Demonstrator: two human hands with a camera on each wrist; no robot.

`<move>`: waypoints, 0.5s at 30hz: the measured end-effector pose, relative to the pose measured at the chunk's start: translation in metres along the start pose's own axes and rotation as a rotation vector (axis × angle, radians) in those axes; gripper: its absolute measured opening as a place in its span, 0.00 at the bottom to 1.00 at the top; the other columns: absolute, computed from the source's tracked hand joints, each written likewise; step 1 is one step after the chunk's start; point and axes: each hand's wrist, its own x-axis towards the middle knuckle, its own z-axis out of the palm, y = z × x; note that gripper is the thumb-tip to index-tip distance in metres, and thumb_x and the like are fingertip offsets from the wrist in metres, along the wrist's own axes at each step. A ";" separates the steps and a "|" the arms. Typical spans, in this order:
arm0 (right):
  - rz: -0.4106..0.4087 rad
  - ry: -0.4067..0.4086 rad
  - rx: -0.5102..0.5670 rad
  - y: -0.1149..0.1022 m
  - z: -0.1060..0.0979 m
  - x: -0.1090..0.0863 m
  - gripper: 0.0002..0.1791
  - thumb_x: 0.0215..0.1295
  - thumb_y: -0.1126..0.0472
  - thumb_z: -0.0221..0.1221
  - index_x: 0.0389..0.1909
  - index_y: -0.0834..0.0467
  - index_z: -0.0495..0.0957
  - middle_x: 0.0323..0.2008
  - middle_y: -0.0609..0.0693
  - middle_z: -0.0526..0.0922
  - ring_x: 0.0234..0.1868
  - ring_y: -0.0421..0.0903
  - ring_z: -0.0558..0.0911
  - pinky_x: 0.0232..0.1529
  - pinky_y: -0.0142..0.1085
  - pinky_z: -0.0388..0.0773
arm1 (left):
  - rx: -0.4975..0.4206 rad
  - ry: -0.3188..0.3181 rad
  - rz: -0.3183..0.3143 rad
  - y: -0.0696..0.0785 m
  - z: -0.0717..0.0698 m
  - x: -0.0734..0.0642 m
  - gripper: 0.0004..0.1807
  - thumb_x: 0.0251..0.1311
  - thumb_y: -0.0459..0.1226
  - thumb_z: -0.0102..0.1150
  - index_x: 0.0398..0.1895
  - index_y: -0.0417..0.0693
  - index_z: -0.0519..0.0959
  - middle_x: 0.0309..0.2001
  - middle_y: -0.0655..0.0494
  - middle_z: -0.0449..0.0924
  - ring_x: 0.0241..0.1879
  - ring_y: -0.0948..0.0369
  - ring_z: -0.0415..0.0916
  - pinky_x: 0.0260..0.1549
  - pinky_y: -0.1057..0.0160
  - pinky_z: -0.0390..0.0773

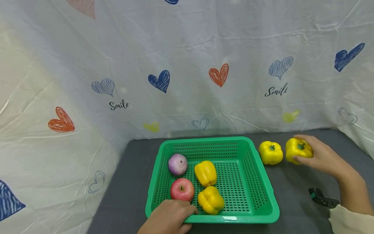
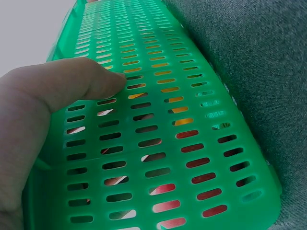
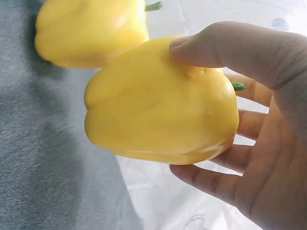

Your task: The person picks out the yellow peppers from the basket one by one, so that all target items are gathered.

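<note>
At the right of the head view, my right hand [image 1: 324,156] grips a yellow bell pepper [image 1: 296,150], thumb on one side and fingers on the other. In the right wrist view this pepper [image 3: 158,108] fills the middle, its green stem toward the palm. A second yellow bell pepper [image 1: 270,152] sits just left of it, beside the green basket [image 1: 254,138]. My left hand [image 1: 170,216] holds the basket's near rim, with the thumb [image 2: 103,81] pressed on the slotted outer wall. Inside lie a purple onion [image 1: 178,164], a red apple [image 1: 182,189] and two yellow bell peppers [image 1: 205,174].
A dark grey cloth [image 1: 122,182] covers the table. Behind and to the left hangs a white sheet [image 1: 187,107] printed with hearts. A dark strap [image 1: 322,198] is on the right wrist, above a light sleeve [image 1: 350,219].
</note>
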 end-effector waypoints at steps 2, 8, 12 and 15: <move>-0.005 -0.008 0.004 0.003 0.002 0.000 0.35 0.50 0.56 0.65 0.57 0.67 0.62 0.49 0.63 0.67 0.41 0.52 0.66 0.33 0.34 0.63 | -0.004 0.005 0.004 0.000 0.000 0.000 0.12 0.43 0.37 0.61 0.31 0.64 0.74 0.25 0.76 0.66 0.22 0.76 0.61 0.20 0.77 0.61; 0.011 -0.041 0.009 0.010 0.006 0.001 0.34 0.52 0.56 0.64 0.56 0.67 0.62 0.50 0.64 0.67 0.43 0.56 0.67 0.36 0.46 0.64 | 0.005 0.015 0.004 0.000 0.002 0.000 0.13 0.42 0.36 0.62 0.31 0.64 0.74 0.24 0.76 0.66 0.22 0.76 0.61 0.20 0.77 0.61; 0.030 -0.063 0.005 0.011 0.008 0.002 0.36 0.51 0.54 0.64 0.57 0.67 0.62 0.50 0.65 0.66 0.43 0.57 0.67 0.35 0.50 0.65 | 0.013 0.038 0.000 0.000 0.002 -0.001 0.12 0.43 0.37 0.61 0.30 0.64 0.74 0.24 0.76 0.65 0.23 0.76 0.60 0.21 0.77 0.62; 0.045 -0.079 -0.004 0.012 0.010 0.003 0.38 0.50 0.52 0.65 0.57 0.68 0.61 0.51 0.67 0.65 0.43 0.58 0.67 0.35 0.51 0.65 | 0.014 0.066 0.007 0.001 0.003 -0.002 0.11 0.43 0.37 0.61 0.28 0.65 0.72 0.24 0.76 0.63 0.23 0.76 0.59 0.21 0.77 0.61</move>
